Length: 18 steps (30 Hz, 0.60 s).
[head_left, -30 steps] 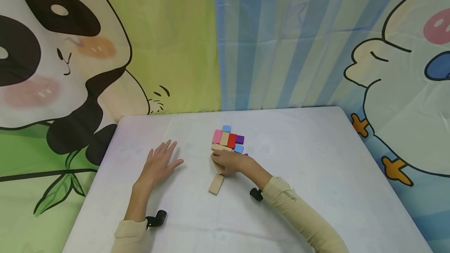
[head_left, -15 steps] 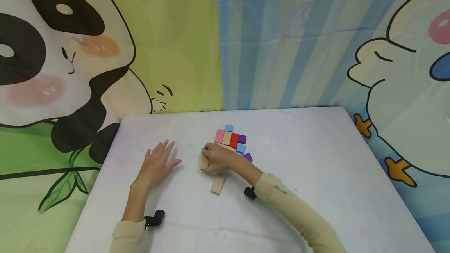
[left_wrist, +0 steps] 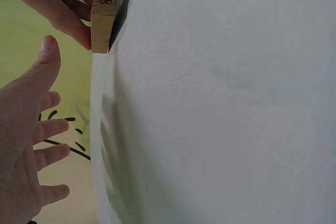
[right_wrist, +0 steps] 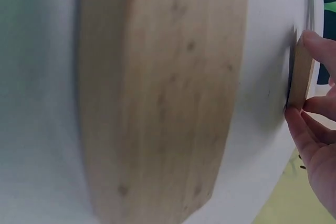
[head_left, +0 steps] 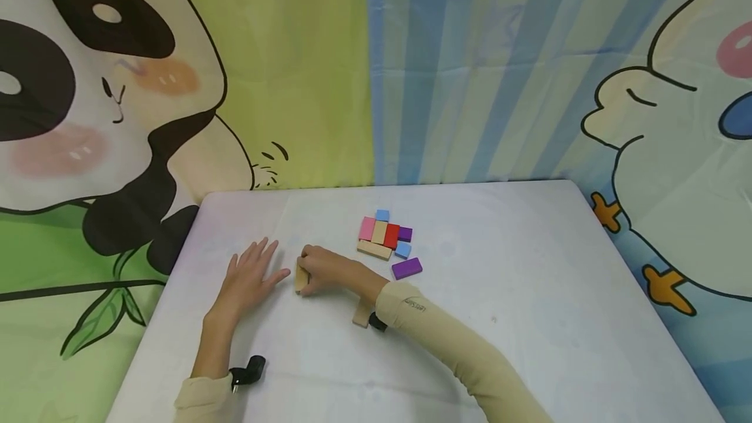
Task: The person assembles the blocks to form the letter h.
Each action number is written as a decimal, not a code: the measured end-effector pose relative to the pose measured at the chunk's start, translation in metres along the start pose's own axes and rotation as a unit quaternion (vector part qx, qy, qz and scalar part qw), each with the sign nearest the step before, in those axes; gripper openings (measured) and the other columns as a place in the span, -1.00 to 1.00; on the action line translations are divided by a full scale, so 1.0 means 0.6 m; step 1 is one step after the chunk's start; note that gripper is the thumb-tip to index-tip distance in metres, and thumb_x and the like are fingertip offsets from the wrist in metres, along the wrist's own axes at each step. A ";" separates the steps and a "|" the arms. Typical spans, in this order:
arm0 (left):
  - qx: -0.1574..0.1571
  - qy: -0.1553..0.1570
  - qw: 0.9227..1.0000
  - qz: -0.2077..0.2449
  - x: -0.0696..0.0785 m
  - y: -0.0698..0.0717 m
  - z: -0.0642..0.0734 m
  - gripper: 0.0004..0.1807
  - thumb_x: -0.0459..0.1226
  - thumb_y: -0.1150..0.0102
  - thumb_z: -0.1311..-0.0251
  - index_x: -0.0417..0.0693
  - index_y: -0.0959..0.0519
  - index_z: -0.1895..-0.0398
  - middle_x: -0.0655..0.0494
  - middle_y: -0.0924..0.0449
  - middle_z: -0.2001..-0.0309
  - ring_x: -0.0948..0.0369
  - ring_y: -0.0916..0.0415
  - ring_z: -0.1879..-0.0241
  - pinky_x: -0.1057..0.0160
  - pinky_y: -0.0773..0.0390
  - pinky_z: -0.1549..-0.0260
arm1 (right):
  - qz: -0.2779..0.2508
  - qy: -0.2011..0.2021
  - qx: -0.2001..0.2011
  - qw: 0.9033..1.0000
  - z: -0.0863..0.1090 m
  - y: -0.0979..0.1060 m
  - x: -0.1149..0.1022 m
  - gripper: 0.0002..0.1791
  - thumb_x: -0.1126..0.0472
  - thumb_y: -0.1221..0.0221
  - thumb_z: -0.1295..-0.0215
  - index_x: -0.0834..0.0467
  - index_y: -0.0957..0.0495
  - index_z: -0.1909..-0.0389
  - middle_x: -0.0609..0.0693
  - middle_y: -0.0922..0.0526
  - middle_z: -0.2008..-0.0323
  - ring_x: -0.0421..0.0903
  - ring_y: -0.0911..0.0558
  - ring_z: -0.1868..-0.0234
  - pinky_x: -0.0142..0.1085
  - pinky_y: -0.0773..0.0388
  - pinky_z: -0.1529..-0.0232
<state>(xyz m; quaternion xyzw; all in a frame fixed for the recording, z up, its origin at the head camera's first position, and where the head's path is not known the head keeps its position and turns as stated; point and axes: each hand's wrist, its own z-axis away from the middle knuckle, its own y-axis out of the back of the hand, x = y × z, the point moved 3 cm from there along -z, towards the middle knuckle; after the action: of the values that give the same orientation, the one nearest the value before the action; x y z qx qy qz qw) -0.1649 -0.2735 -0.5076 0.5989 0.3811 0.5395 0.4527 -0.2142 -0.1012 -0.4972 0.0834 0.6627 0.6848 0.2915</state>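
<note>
My right hand [head_left: 330,269] pinches a plain wooden block [head_left: 301,277] between thumb and fingers, at the left-middle of the table. An "8"-like mark shows on the end of this wooden block [left_wrist: 102,27] in the left wrist view. Just left of it, my left hand [head_left: 249,278] is spread with straight fingers and holds nothing. A second plain wooden block [head_left: 361,314] lies under the right forearm, partly covered by it; the right wrist view shows this block [right_wrist: 173,93] large and close.
Beyond the right hand lies a cluster of blocks: pink [head_left: 367,229], red [head_left: 391,236], blue [head_left: 382,215], purple [head_left: 405,234] and wooden [head_left: 374,250]. A separate purple block [head_left: 407,268] lies nearer. A printed curtain [head_left: 317,70] hangs behind the white table [head_left: 529,292].
The right hand has carried the wooden block leftward, away from the cluster and toward the left hand. The nearer purple block is now fully uncovered. The left hand has shifted slightly left.
</note>
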 end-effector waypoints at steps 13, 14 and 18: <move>-0.001 0.011 1.000 0.013 -0.025 0.002 0.033 -0.18 0.21 -0.02 -0.27 -0.13 -0.24 -0.42 -0.27 -0.13 -0.45 -0.25 0.01 -0.45 -0.43 0.11 -0.32 | -0.005 -0.055 -0.011 0.998 -0.019 -0.021 -0.028 -0.36 -0.19 -0.39 0.00 0.12 -0.57 -0.03 -0.02 -0.49 -0.07 -0.23 -0.48 0.10 -0.53 -0.47 0.11; -0.001 0.008 1.000 0.014 -0.024 0.003 0.030 -0.18 0.21 -0.02 -0.27 -0.13 -0.25 -0.42 -0.27 -0.13 -0.45 -0.25 0.01 -0.45 -0.43 0.11 -0.32 | -0.006 -0.060 -0.009 0.998 -0.020 -0.020 -0.025 -0.37 -0.19 -0.40 0.01 0.11 -0.58 0.00 -0.02 -0.49 -0.06 -0.23 -0.47 0.11 -0.53 -0.46 0.11; -0.007 0.002 1.000 0.013 -0.022 0.002 0.021 -0.20 0.20 -0.04 -0.27 -0.13 -0.28 -0.40 -0.27 -0.13 -0.46 -0.26 0.02 -0.45 -0.43 0.13 -0.33 | -0.010 -0.058 0.003 0.998 -0.020 -0.014 -0.015 -0.39 -0.20 -0.41 0.04 0.10 -0.60 0.05 0.00 -0.48 -0.02 -0.23 -0.45 0.14 -0.55 -0.44 0.15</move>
<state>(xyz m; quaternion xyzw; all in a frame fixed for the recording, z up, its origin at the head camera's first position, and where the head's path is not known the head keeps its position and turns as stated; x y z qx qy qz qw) -0.1544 -0.2883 -0.5105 0.5997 0.3702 0.5493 0.4490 -0.2104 -0.1164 -0.5041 0.1173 0.6475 0.6737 0.3364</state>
